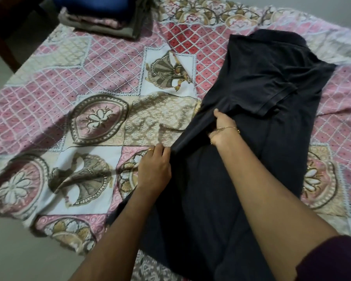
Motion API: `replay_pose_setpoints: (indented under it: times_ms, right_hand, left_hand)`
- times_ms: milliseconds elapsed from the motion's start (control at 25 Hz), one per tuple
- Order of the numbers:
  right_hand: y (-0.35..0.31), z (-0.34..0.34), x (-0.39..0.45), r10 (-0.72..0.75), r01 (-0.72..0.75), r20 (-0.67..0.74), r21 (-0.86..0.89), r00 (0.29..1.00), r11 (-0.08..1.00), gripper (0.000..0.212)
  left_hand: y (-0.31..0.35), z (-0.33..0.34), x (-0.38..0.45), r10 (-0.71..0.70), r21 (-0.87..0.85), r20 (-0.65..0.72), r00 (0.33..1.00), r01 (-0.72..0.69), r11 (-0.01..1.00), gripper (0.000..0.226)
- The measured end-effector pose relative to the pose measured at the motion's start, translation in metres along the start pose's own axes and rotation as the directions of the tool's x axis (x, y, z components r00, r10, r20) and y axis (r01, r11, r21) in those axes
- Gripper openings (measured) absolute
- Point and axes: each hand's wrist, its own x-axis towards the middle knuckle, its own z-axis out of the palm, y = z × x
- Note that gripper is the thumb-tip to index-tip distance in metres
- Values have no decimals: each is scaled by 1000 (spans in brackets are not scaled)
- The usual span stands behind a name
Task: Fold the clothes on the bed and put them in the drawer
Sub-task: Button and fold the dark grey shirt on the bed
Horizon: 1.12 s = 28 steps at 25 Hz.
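A dark navy polo shirt [257, 82] lies lengthwise on the patterned bedspread [101, 82], collar at the far end, one sleeve folded over its chest. My left hand [155, 168] pinches the shirt's left side edge near the middle. My right hand [224, 128], with a thin gold bracelet on the wrist, grips a fold of the same edge a little farther up, fingers tucked under the cloth. The shirt's hem runs under my forearms toward me.
A stack of folded clothes [107, 21], grey, pink and blue, sits at the bed's far left corner. Dark wooden furniture [6, 27] stands beyond that corner. Pale floor [18, 252] shows at the near left.
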Motion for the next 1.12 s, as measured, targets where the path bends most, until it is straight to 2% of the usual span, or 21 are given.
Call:
replay_pose_setpoints:
  times_ms: [40, 120, 160, 240, 280, 320, 360, 440, 480, 520, 560, 600, 680, 760, 840, 880, 960, 1040, 1120]
  right_hand:
    - [1, 0, -3, -41, 41, 7, -15, 999, 999, 29]
    - [3, -3, -3, -228, 202, -84, -241, 970, 949, 40]
    - [2, -8, -6, -327, 267, -100, -384, 940, 884, 40]
    - [-5, -19, -13, -497, 328, -67, -673, 865, 662, 35]
    - [-7, -24, -15, -532, 323, -28, -768, 846, 554, 35]
    - [-9, -31, -14, -542, 321, 13, -817, 840, 479, 34]
    - [-11, -37, -12, -538, 326, 38, -830, 842, 452, 33]
    - [-12, -47, -12, -468, 344, 83, -790, 880, 507, 35]
    - [-11, -52, -11, -387, 347, 114, -712, 915, 611, 43]
    - [-7, -58, -11, -288, 317, 154, -638, 945, 702, 51]
    - [1, -63, -11, -198, 280, 201, -604, 959, 746, 50]
    - [10, -68, -15, -139, 255, 235, -592, 962, 764, 40]
    - [28, -77, -27, -173, 271, 215, -613, 961, 742, 8]
    - [37, -85, -32, -323, 338, 149, -655, 934, 675, 32]
    - [35, -95, -38, -450, 359, 58, -698, 891, 620, 39]
    - [33, -103, -40, -459, 351, 39, -703, 887, 619, 34]
    - [33, -114, -43, -379, 319, 46, -639, 924, 700, 10]
    - [36, -125, -50, -315, 321, 123, -619, 941, 716, 33]
    - [40, -133, -57, -357, 413, 230, -677, 905, 610, 40]
  left_hand:
    - [-5, -3, -12, -38, 11, -20, 999, 38, 999, 17]
    - [-8, -14, -34, -107, -6, -57, 993, 107, 994, 29]
    - [-5, -20, -44, -116, -29, -72, 991, 114, 993, 32]
    - [9, -29, -64, -41, -51, -78, 996, 37, 998, 31]
    - [20, -27, -74, -1, -50, -61, 998, -2, 999, 35]
    - [33, -27, -83, 17, -64, 14, 1000, -16, 998, 48]
    - [49, -30, -88, 17, -61, 79, 997, -13, 998, 59]
    - [78, -29, -94, 17, -63, 174, 985, -6, 998, 62]
    - [89, -28, -96, -4, -67, 253, 968, 22, 998, 57]
    - [97, -27, -102, -19, -78, 251, 968, 40, 996, 51]
    - [101, -25, -109, -30, -82, 219, 975, 49, 995, 45]
    - [101, -24, -116, -44, -78, 206, 978, 61, 995, 40]
    - [96, -20, -133, -93, -120, 185, 978, 116, 986, 37]
    - [91, -26, -141, -96, -152, 161, 982, 120, 981, 38]
    - [95, -33, -142, -49, -194, 152, 987, 78, 978, 37]
    - [100, -34, -143, -10, -208, 142, 990, 40, 977, 37]
    - [109, -27, -151, 53, -259, 159, 986, -10, 966, 41]
    - [113, -21, -157, 58, -298, 203, 977, 6, 955, 46]
    - [112, -22, -160, -3, -356, 259, 966, 98, 929, 42]
